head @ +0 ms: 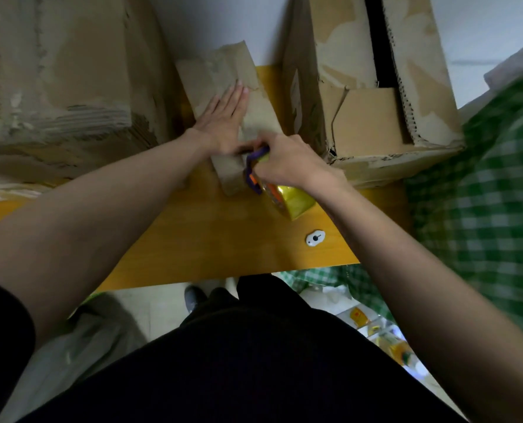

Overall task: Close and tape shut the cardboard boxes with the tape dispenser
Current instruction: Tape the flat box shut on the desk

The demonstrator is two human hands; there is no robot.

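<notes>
A small flat cardboard box lies on the yellow wooden table between two big boxes. My left hand lies flat on its top, fingers straight and pointing away from me. My right hand grips a purple tape dispenser with a yellow tape roll, held at the near end of the small box. The dispenser's blade end is hidden between my hands.
A large worn cardboard box stands at the left. Another large box with a gap between its top flaps stands at the right. A small white oval object lies on the table. Green checked cloth hangs at the right.
</notes>
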